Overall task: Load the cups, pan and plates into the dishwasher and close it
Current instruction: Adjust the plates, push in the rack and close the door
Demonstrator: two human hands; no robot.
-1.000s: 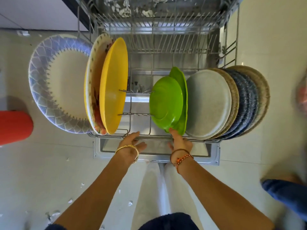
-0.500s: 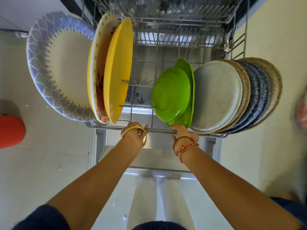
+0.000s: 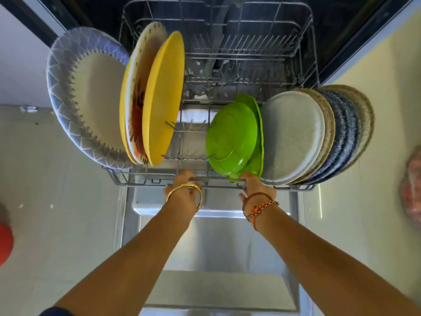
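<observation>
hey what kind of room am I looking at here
Most likely a home kitchen. An open dishwasher has its wire rack pulled out, loaded with upright plates such as a yellow plate and a green plate, above a pale floor.

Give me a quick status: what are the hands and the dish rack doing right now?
Left hand and right hand both grip the rack's front rail. Plates upright in rack, green plate nearest right hand. Dishwasher door open. Nothing blocking.

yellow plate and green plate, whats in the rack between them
No dish: in the head view only bare rack tines stand between the yellow plate and the green plate.
</observation>
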